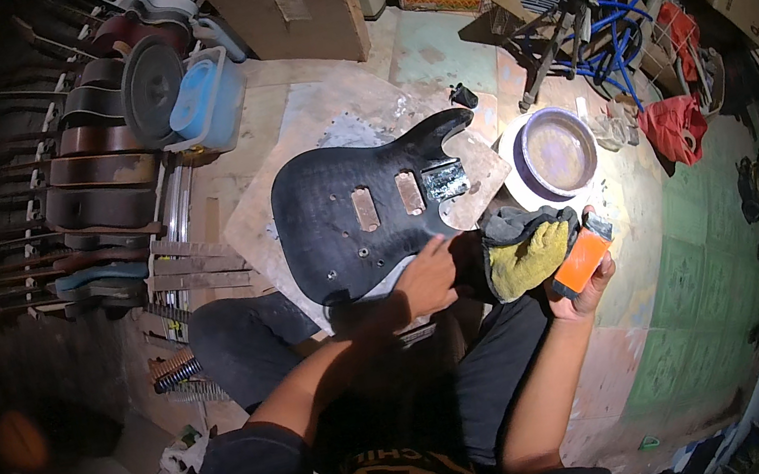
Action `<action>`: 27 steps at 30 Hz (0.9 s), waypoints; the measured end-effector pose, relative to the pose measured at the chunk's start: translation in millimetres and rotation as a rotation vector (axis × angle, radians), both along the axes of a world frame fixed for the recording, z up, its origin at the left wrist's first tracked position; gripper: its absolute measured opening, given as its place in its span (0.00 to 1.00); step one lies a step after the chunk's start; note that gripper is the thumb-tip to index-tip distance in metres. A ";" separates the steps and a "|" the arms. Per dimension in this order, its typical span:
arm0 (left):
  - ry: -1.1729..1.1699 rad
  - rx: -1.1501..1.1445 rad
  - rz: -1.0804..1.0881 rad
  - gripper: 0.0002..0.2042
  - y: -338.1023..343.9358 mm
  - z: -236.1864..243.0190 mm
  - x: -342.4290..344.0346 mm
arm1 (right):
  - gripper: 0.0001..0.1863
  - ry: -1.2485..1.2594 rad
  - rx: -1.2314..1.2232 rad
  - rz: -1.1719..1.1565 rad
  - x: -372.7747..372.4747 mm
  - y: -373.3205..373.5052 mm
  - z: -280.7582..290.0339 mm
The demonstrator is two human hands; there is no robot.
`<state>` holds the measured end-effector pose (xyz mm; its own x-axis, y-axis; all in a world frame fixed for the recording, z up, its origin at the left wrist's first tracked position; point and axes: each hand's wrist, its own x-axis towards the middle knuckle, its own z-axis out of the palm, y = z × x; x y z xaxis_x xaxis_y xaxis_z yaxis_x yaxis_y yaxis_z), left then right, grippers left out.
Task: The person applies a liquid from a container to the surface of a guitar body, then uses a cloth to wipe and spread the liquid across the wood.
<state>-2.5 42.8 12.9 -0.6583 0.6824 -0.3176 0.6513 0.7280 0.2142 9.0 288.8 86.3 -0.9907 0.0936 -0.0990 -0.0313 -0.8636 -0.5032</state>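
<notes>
A black solid electric guitar body [340, 183] with two pickup cutouts and a bare neck pocket lies flat in front of me, its horns toward the right. My left hand [427, 276] rests at its near edge by the lower horn, fingers stretched out and touching it. Off to the right, my right hand [584, 290] is closed around an orange sanding block [584, 260] with dark ends, held tilted in the air. Between the hands, a yellow and grey cloth or glove [530, 256] drapes over my right knee.
A purple-rimmed round basin [559, 151] stands right of the guitar body, which lies over a worn board [300, 129]. A small black object [462, 96] sits beyond the horn. Several guitars [100, 175] are racked at left near a blue plastic container [213, 99]; a blue hose [615, 43] tangles at far right.
</notes>
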 end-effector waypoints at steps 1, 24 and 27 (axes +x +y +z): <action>0.084 0.145 0.086 0.32 -12.3 -3.5 -2.8 | 0.47 0.014 0.001 0.001 -0.9 2.8 -1.0; 0.273 0.288 0.433 0.39 -82.9 -16.9 32.0 | 0.45 0.009 0.019 0.140 -5.6 -5.4 3.5; 0.445 0.197 0.885 0.40 -131.7 -18.4 0.9 | 0.44 0.016 0.045 0.133 -4.5 -2.3 4.8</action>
